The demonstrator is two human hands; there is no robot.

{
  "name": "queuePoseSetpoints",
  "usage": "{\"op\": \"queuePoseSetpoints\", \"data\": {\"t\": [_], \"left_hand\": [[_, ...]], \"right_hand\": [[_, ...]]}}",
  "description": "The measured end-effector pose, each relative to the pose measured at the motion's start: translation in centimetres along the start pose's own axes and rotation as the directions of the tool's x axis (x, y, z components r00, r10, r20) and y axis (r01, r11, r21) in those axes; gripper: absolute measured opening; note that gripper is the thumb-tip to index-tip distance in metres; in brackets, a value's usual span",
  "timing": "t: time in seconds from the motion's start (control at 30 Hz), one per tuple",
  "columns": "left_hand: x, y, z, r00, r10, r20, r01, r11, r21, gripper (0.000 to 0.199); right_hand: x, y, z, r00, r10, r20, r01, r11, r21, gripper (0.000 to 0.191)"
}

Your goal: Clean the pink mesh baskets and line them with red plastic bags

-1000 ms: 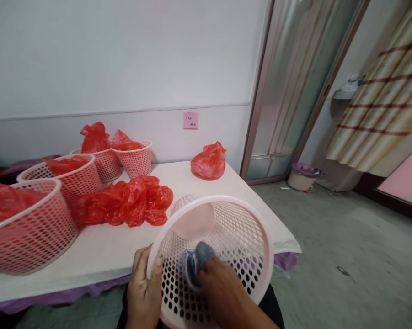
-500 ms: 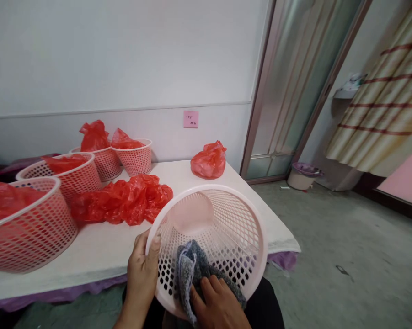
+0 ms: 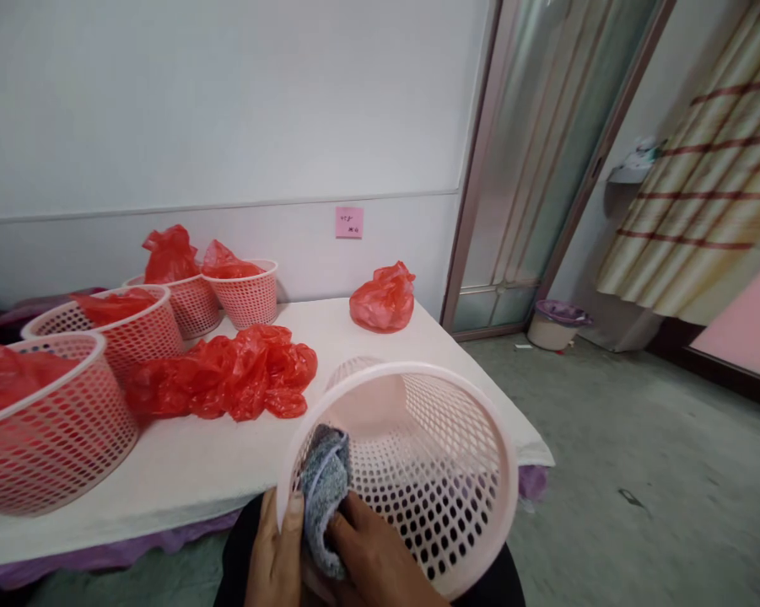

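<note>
A pale pink plastic basket (image 3: 459,421) with a perforated wall is tilted over my lap, its mouth facing me. My left hand (image 3: 277,544) grips the rim at its left side, thumb on the inside. Inside the basket, my right hand (image 3: 380,544) holds a grey cloth (image 3: 326,480) against the left part of the inner wall. The fingertips of the right hand are partly hidden by the cloth.
Several pink baskets (image 3: 117,421) holding red plastic bags stand on the left of the white-covered table (image 3: 183,459). Crumpled red bags (image 3: 228,371) lie in the middle, and a knotted red bag (image 3: 383,299) sits farther back. A waste bin (image 3: 553,329) stands on the floor at right.
My right hand has moved the cloth left across the basket's inner wall, close to my left hand. The basket has shifted slightly right and down.
</note>
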State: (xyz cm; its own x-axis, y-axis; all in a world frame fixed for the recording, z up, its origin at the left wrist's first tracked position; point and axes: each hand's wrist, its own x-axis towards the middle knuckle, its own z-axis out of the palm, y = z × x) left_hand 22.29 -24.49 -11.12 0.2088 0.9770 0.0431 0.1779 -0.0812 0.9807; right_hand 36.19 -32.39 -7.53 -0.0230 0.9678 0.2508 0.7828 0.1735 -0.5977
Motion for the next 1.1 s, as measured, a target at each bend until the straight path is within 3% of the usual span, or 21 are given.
{"op": "queuePoseSetpoints", "data": {"t": [0.07, 0.13, 0.23, 0.33, 0.4, 0.5, 0.6, 0.73, 0.8, 0.97, 1.1], "left_hand": [[0.7, 0.5, -0.3, 0.999, 0.019, 0.032, -0.019, 1.000, -0.021, 0.052], [1.0, 1.0, -0.1, 0.999, 0.017, 0.036, -0.016, 1.000, -0.018, 0.057], [1.0, 1.4, 0.4, 0.999, 0.033, 0.039, -0.034, 0.999, 0.013, 0.057], [0.8, 1.3, 0.5, 0.987, 0.106, 0.118, -0.108, 0.994, 0.017, 0.054], [0.7, 1.1, 0.4, 0.980, 0.123, 0.157, -0.125, 0.992, 0.006, 0.056], [0.7, 1.0, 0.3, 0.989, 0.071, 0.128, -0.068, 0.997, -0.023, 0.062], [0.3, 1.7, 0.7, 0.995, 0.011, 0.104, -0.003, 0.997, -0.073, 0.066], [-0.6, 3.6, 1.2, 0.997, -0.045, 0.068, 0.053, 0.991, -0.122, 0.060], [-0.8, 4.2, 1.2, 0.998, -0.064, 0.028, 0.066, 0.991, -0.113, 0.057], [-0.7, 4.2, 1.1, 1.000, -0.012, 0.003, 0.012, 0.996, -0.089, 0.056], [-0.6, 4.1, 1.2, 1.000, 0.006, -0.004, -0.006, 0.995, -0.096, 0.056]], "right_hand": [[-0.1, 0.9, -0.1, 0.997, 0.048, 0.053, -0.044, 0.996, -0.072, 0.039], [-0.1, 2.0, -0.4, 0.981, 0.167, 0.096, -0.139, 0.959, -0.248, 0.026], [0.3, 4.0, -1.1, 0.904, 0.419, 0.078, -0.338, 0.817, -0.467, 0.033], [1.3, 6.0, -2.3, 0.828, 0.560, 0.008, -0.483, 0.721, -0.497, 0.039], [2.2, 7.2, -3.3, 0.811, 0.584, -0.028, -0.526, 0.710, -0.468, 0.038], [3.6, 8.2, -4.1, 0.811, 0.576, -0.099, -0.566, 0.731, -0.382, 0.039], [5.0, 7.8, -3.1, 0.837, 0.529, -0.137, -0.546, 0.794, -0.268, 0.046], [5.9, 6.6, 0.0, 0.904, 0.428, -0.008, -0.424, 0.892, -0.154, 0.048], [5.9, 6.7, 0.9, 0.904, 0.426, 0.038, -0.419, 0.900, -0.117, 0.042], [6.3, 9.3, -1.0, 0.823, 0.560, -0.093, -0.547, 0.826, 0.135, 0.024], [7.3, 10.0, -3.8, 0.718, 0.638, -0.278, -0.437, 0.725, 0.532, 0.037]]}}
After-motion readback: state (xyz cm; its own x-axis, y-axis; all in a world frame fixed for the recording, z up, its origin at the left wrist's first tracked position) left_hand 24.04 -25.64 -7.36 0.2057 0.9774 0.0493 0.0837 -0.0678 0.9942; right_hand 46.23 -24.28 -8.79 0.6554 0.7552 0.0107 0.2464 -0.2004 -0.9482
